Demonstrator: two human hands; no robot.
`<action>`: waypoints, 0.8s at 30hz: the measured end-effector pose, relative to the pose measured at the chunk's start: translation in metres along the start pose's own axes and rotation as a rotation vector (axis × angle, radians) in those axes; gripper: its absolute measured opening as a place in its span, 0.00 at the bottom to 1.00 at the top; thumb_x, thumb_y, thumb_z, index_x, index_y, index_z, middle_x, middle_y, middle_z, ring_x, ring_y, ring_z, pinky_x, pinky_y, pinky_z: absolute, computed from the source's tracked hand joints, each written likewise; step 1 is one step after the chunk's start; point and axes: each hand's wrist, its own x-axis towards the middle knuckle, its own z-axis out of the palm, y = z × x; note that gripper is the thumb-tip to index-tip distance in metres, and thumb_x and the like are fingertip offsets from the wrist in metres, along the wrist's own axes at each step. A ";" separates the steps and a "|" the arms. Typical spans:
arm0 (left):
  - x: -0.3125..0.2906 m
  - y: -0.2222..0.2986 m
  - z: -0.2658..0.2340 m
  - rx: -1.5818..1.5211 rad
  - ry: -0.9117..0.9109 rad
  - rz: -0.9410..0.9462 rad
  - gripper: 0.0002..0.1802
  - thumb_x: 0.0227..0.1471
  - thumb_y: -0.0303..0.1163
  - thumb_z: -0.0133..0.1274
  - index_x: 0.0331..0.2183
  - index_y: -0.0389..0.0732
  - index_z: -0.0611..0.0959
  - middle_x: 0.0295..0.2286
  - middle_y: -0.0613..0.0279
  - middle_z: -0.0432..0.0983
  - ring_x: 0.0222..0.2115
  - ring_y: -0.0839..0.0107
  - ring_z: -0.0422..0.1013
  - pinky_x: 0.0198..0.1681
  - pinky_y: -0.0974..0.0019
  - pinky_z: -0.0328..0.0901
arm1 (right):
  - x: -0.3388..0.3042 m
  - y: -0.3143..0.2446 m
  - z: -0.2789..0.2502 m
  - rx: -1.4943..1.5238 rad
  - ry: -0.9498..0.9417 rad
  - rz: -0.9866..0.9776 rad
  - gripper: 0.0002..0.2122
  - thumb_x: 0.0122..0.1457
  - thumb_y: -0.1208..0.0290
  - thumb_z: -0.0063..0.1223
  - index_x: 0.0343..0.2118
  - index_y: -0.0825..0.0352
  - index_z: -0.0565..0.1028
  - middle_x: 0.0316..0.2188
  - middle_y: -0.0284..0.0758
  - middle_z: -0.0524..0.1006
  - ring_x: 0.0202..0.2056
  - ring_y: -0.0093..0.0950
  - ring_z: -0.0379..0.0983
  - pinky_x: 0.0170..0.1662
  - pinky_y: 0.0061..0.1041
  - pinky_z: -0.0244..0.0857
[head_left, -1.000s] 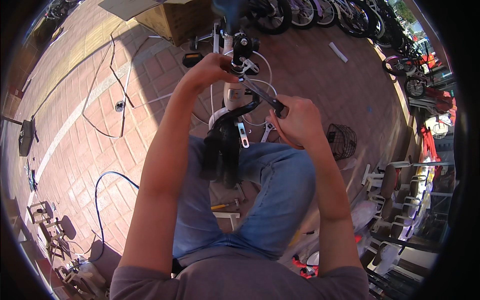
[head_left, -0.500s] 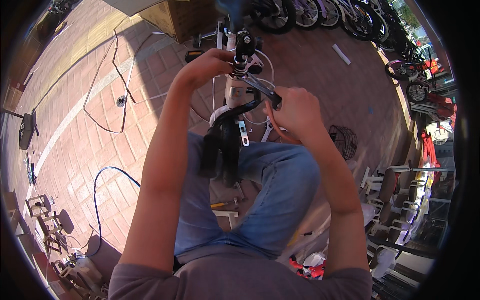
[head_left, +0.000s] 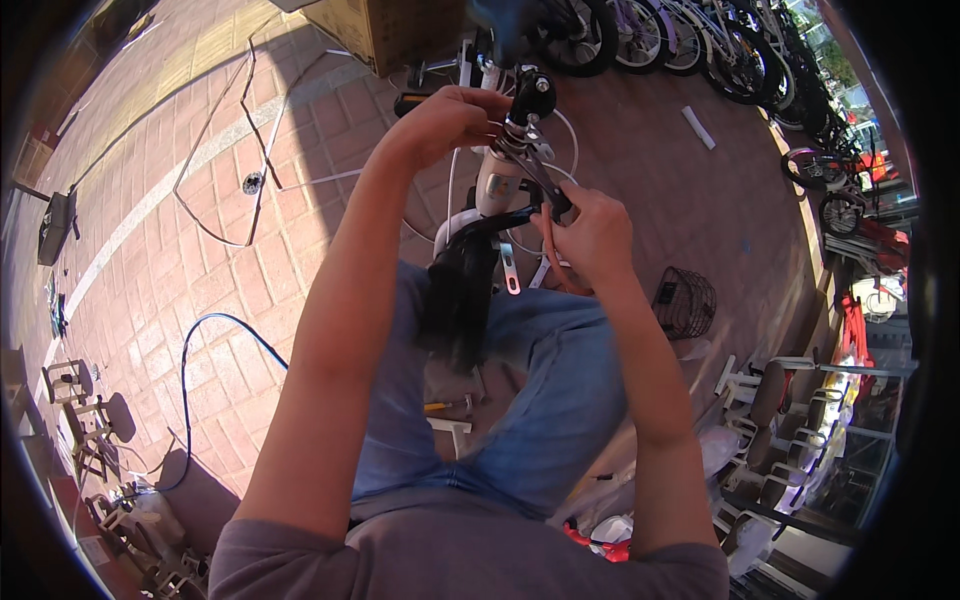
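Between my knees stands a bicycle with a pale head tube, a black stem above it and a blurred black front tyre below. My left hand reaches in from the left, its fingers closed at the headset just under the stem; the fingertips are partly hidden. My right hand is closed around a pair of pliers with orange-brown handles. The pliers' jaws meet the headset near my left fingers. A slotted metal strip hangs beside the tyre.
A cardboard box and a row of bicycles stand at the far side. A wire basket lies right of my knee. A hammer lies between my legs. A blue hose curves across the paving at left.
The view has shifted slightly, so the bicycle sits further right in it. My right hand with the pliers has swung a little inward, closer to the head tube. My left hand stays at the headset.
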 end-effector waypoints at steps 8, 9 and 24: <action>0.007 -0.022 -0.008 0.281 -0.203 0.057 0.15 0.41 0.22 0.52 0.36 0.33 0.80 0.31 0.66 0.77 0.36 0.77 0.67 0.47 0.72 0.56 | 0.010 -0.008 -0.023 0.008 -0.072 0.024 0.16 0.39 0.55 0.62 0.29 0.60 0.78 0.20 0.39 0.75 0.26 0.40 0.73 0.28 0.37 0.66; 0.006 -0.023 -0.007 0.266 -0.206 0.064 0.14 0.41 0.23 0.53 0.36 0.33 0.80 0.31 0.66 0.77 0.36 0.77 0.67 0.47 0.71 0.56 | 0.008 -0.009 -0.022 -0.038 -0.016 0.008 0.16 0.40 0.55 0.61 0.28 0.61 0.78 0.20 0.39 0.75 0.26 0.40 0.73 0.28 0.36 0.66; 0.011 -0.017 0.012 0.006 -0.129 0.102 0.12 0.49 0.28 0.51 0.37 0.34 0.79 0.33 0.61 0.77 0.35 0.74 0.71 0.45 0.69 0.60 | -0.026 0.053 -0.105 0.245 -0.013 0.385 0.16 0.41 0.62 0.63 0.30 0.68 0.76 0.17 0.38 0.72 0.21 0.29 0.67 0.27 0.28 0.61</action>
